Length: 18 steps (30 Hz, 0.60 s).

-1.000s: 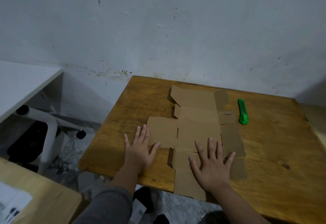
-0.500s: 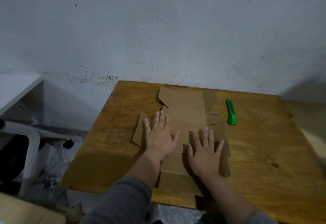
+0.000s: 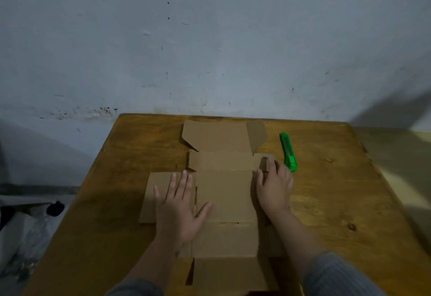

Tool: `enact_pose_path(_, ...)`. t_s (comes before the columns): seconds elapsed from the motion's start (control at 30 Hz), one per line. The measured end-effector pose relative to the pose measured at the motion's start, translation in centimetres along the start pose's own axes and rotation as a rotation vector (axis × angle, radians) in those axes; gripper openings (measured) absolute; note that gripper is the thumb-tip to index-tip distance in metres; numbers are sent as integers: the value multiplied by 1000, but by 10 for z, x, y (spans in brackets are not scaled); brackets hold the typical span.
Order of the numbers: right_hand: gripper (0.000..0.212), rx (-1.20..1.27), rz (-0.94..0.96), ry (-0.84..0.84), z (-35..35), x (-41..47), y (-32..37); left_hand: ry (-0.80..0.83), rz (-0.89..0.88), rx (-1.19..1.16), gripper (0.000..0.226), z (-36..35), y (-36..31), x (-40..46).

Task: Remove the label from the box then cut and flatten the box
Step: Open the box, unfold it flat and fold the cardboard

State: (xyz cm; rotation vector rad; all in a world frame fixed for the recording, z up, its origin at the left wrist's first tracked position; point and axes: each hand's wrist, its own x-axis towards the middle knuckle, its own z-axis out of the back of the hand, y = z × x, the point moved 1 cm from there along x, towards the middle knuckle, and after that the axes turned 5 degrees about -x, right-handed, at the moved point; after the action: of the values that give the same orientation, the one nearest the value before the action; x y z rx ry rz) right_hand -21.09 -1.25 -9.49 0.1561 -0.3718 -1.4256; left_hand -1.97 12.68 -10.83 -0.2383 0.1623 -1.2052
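Knife [image 3: 288, 152] beside right hand [image 3: 275, 186] — both hands' fingers flat on box [image 3: 224, 193] | left hand [image 3: 178, 207]

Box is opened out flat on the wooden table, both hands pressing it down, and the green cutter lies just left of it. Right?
Not quite. The green cutter lies to the right of the box, beyond the right hand, as the head view shows. The rest stands: the box is opened out flat on the wooden table, with the left hand and the right hand on it.
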Motion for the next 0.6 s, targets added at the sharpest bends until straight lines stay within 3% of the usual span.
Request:
enact_pose_path(0.1, 48, 239, -70, -72, -1, 38, 8, 1, 57, -52, 100, -2, 0, 3)
enact_pose_path(0.2, 45, 419, -176, -25, 5, 76, 16, 30, 109, -72, 109, -2, 0, 8)
enact_pose_path(0.37, 36, 468, -257, 108, 7, 117, 20, 6, 128, -110, 113, -1, -1, 10)
enact_pose_path(0.6, 44, 664, -278, 26, 30, 116, 22, -35, 78, -69, 110, -3, 3, 26)
